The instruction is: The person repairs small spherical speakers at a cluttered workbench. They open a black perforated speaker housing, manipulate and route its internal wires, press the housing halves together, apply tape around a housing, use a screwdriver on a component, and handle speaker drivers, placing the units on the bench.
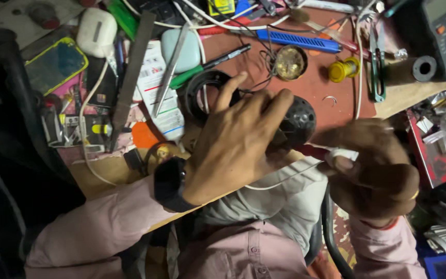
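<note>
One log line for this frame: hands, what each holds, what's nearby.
left hand: resting on black perforated round part | right hand: gripping red-handled tool toward it | nearby: black ring, yellow wire spool, multimeter

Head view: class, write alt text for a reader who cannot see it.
A person's left hand rests on a black perforated dome at a cluttered workbench, while the right hand pinches a white-tipped tool beside it.

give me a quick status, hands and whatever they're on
Left hand spread over black perforated round part, touching it. Right hand pinching a red-and-white tool at the part's edge. Black ring and loose wires crowd the bench behind.
</note>
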The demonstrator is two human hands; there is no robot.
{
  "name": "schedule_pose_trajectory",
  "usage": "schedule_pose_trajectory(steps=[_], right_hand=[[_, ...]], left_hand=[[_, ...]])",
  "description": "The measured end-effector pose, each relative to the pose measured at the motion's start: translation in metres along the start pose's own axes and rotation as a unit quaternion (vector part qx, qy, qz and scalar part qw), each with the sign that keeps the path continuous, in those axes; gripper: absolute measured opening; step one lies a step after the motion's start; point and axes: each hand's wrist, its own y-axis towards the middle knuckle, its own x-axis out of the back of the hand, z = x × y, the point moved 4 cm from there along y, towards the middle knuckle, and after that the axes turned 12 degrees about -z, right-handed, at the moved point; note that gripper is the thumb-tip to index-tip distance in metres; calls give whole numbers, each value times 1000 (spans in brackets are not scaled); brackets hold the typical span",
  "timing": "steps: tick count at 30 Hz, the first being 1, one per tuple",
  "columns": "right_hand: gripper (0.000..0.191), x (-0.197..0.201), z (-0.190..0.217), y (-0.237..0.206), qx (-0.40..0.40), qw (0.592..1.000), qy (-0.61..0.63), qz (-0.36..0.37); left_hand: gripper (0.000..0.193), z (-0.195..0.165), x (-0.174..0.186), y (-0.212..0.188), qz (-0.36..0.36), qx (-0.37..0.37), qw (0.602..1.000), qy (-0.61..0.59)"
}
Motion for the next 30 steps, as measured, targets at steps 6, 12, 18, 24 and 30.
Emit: schedule_pose_trajectory(steps=[6, 12, 18, 24, 30], right_hand=[[37, -12, -2, 3, 1, 999, -25, -32], [40, -7, 3, -13, 17, 997, -54, -48], [32, -1, -1, -17, 7, 999, -23, -41], [36, -3, 3, -31, 12, 993, -88, -78], [35, -1, -8, -15, 51, 997, 50, 5]], left_hand=[[78, 12, 4, -6, 12, -8, 1000, -11], [74, 9, 6, 1, 25, 2, 999, -26], [72, 4, 4, 0, 20, 4, 999, -36], [68, 4, 0, -2, 23, -15, 1000, -3], [77, 2, -4, 2, 15, 0, 999, -35]])
